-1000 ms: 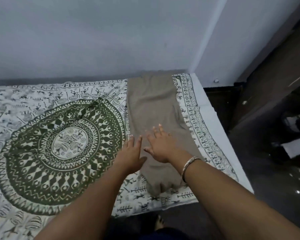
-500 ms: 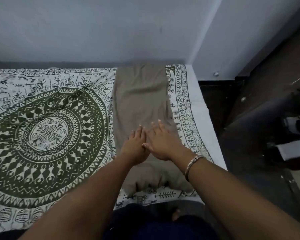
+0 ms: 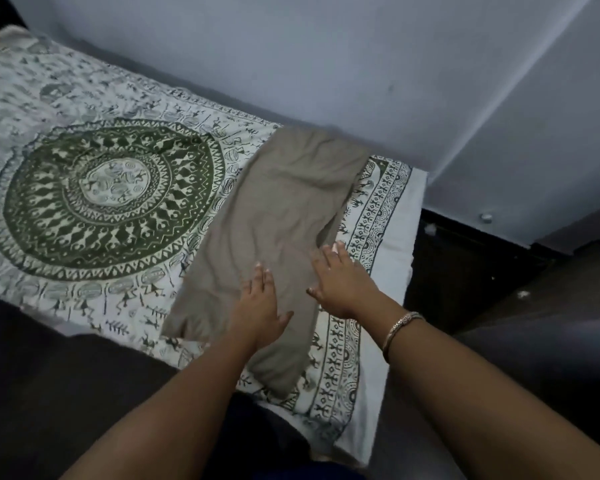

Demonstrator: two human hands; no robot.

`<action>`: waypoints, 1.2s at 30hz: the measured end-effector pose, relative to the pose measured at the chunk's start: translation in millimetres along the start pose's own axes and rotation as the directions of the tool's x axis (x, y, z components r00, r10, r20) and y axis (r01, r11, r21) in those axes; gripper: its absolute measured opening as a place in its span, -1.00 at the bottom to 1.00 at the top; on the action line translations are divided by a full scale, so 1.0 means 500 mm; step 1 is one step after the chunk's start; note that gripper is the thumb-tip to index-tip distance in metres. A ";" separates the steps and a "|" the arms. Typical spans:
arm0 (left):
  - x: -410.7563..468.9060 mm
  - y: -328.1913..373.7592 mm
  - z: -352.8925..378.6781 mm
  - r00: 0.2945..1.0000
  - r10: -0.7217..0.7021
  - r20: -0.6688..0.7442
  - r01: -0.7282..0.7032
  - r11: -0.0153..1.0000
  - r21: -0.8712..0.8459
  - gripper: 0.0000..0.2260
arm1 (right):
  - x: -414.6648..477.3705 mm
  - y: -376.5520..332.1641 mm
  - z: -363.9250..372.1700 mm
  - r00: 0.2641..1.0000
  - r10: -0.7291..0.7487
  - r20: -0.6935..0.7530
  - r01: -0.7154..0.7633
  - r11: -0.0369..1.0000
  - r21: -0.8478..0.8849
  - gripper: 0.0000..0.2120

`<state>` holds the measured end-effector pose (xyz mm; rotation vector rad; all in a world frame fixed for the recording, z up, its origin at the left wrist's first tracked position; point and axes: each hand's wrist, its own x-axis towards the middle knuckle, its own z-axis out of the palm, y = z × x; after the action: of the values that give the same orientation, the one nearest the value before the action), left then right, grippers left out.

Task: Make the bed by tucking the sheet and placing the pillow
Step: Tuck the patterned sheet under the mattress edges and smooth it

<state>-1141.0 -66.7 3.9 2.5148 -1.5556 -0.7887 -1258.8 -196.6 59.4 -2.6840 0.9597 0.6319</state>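
Two hands down flat, fingers straight and a little spread, gripping nothing. Left hand (image 3: 257, 303) palm-down on the near half of the folded taupe cloth (image 3: 284, 202); right hand (image 3: 340, 282) just beside it, straddling the cloth's right edge, fingertips at a slightly raised fold there. Silver bracelet (image 3: 400, 325) on the right wrist.

Lies as one long strip across the printed bedsheet (image 3: 378, 216), long axis running from the bed's near edge away to the far wall (image 3: 326, 64), slanting a little rightward at the far end. Sits right of the green mandala (image 3: 108, 188) and left of the patterned border.

Stretches mostly ahead of both palms, so likely calls for a smoothing stroke away from the body along that axis: left hand better placed for the middle, right hand for the right edge.

No pillow clearly in view. Cannot tell whether the bedsheet is tucked along the near side.
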 end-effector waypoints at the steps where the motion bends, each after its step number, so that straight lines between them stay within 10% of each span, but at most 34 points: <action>1: -0.017 0.022 0.014 1.000 -0.023 0.000 0.023 1.000 -0.018 -0.18 | -0.008 0.017 0.000 1.000 -0.007 0.009 0.007 1.000 0.001 -0.36; 17: -0.029 0.058 0.041 0.933 -0.339 -0.118 0.339 0.941 -0.014 -0.19 | 0.047 0.013 0.030 0.924 -0.382 0.031 0.383 0.919 -0.097 -0.29; 25: -0.082 0.242 0.121 0.769 -0.634 -0.083 0.620 0.770 -0.151 -0.19 | 0.042 0.140 0.080 0.757 -0.639 0.132 0.653 0.736 -0.180 -0.30; 36: -0.107 0.401 0.255 0.730 -0.680 -0.061 0.654 0.722 -0.223 -0.19 | 0.027 0.266 0.137 0.645 -0.700 0.307 0.763 0.612 -0.209 -0.30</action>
<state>-1382.0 -92.6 -20.1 2.9026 -0.4458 -0.7384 -1357.1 -282.0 -15.4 -2.8447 -0.3866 0.8674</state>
